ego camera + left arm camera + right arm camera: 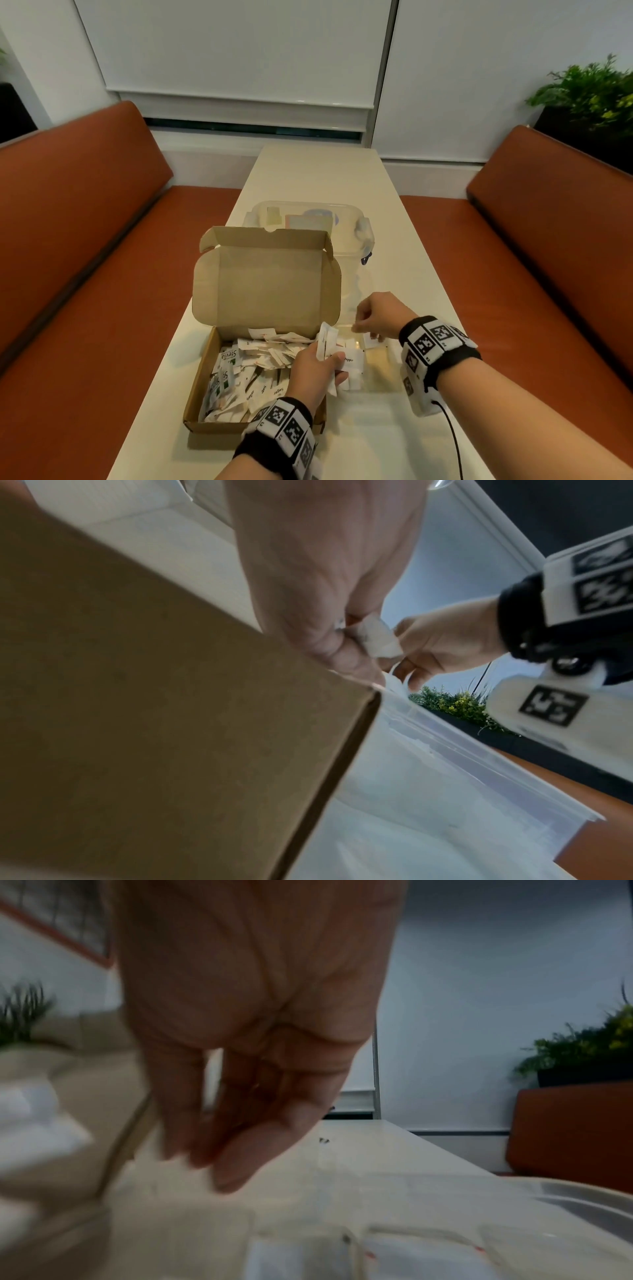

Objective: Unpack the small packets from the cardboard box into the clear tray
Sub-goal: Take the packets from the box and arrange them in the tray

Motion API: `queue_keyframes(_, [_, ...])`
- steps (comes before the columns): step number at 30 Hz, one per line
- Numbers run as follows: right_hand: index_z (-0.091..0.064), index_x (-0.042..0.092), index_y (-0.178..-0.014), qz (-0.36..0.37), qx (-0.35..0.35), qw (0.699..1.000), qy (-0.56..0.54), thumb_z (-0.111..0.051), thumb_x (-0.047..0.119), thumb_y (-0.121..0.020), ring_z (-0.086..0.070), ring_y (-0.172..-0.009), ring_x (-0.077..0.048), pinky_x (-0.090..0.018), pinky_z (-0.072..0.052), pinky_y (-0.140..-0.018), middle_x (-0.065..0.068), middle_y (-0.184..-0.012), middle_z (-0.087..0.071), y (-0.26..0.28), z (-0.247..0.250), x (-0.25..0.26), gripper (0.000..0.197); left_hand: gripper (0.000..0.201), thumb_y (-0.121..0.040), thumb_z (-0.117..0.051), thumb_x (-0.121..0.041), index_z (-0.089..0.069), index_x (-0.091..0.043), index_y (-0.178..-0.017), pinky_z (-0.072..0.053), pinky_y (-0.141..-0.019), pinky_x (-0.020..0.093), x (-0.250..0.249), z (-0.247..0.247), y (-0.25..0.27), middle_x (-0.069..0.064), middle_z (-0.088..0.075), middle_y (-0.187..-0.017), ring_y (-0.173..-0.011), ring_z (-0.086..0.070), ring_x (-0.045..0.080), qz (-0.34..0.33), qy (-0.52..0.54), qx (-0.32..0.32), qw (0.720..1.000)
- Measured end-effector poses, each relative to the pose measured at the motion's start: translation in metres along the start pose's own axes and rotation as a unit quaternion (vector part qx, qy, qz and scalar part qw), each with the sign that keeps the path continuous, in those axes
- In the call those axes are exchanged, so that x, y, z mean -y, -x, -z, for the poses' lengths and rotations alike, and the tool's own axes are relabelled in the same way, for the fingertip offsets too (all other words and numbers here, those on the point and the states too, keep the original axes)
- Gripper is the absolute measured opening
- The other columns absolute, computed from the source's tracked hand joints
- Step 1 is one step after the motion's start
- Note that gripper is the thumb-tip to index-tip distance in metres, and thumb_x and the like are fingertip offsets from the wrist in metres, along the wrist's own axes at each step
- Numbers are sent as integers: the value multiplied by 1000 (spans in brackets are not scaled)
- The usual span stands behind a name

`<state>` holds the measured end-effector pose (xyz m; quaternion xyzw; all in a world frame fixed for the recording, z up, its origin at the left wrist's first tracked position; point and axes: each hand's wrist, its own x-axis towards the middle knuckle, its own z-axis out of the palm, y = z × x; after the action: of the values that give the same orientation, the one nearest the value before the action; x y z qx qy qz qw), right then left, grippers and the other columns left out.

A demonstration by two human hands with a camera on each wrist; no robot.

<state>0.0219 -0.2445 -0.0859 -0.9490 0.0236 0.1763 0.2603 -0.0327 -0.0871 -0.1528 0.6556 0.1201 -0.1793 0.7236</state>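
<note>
Head view downward; wrist views close, upward.

Both hands forward, close together.
Left hand (313,368) grips packets (337,356); right hand (378,317), blurred, fingers apparently loosely curled downward.

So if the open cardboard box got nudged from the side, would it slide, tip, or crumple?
Probably slide. The cardboard box is low and wide and sits flat on the smooth table, so tipping seems unlikely. The upright lid would likely flex first if pushed there. The paper packets inside look light, so it should move easily.
</note>
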Motion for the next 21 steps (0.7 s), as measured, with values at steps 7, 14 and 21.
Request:
queue_keyframes(7, [-66, 13, -80, 7, 125, 991, -54, -75, 8, -77, -59, -44, -2, -13, -47, -46, 1, -64, -66, 10, -3, 8, 12, 13, -90, -62, -7, -66, -13, -101, -56, -62, 22, -1, -6, 3, 6, -70, -86, -72, -70, 15, 3, 30, 1, 1000])
queue_keyframes(14, [-66, 13, -76, -2, 103, 994, -18, -74, 9, -78, -54, -45, -4, -12, -45, -45, 1, -59, -61, 14, -1, 8, 10, 10, -93, -57, -6, -65, -9, -100, -57, -59, 25, 0, -7, 5, 10, -70, -83, -65, -71, 15, 8, 47, 1, 999])
queue_keyframes(21, [-72, 2, -91, -48, -34, 993, 106, -69, 9, -83, -56, -55, -13, -20, -51, -60, -6, -71, -64, 10, 16, -7, 12, 8, -93, -55, -2, -63, -2, -93, -55, -55, 24, 1, -8, 4, 11, -68, -73, -61, -66, 16, 22, 72, 8, 997])
